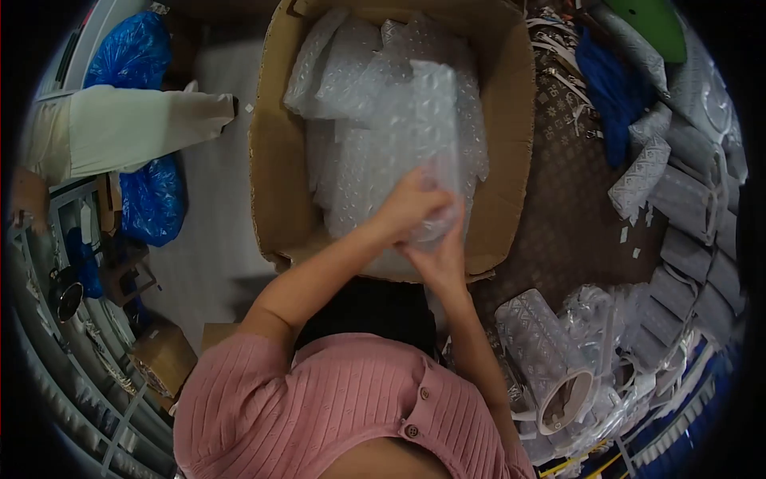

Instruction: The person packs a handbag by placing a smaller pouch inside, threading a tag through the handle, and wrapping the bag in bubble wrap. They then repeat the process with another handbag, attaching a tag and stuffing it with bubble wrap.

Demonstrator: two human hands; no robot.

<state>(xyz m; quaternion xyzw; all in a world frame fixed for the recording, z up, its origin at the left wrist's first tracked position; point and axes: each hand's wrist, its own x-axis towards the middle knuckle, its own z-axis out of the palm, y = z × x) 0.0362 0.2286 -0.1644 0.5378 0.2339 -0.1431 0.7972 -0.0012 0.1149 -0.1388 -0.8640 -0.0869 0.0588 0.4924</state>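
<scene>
A bubble-wrapped bundle (433, 120) is held upright over the large open cardboard box (504, 152). My left hand (415, 203) is closed on the front of the bundle near its lower end. Below and to the right, my right hand (441, 254) grips the bottom end of the same bundle. What the wrap encloses cannot be made out. Several more bubble-wrapped packages (351, 88) lie inside the box, beneath and behind the held one.
At the left, a person in light trousers (144, 124) stands by blue plastic bags (152, 203) and a small carton (163, 359). Patterned grey pieces (538, 335) and clear plastic lie at lower right. A blue cloth (610, 96) is at upper right.
</scene>
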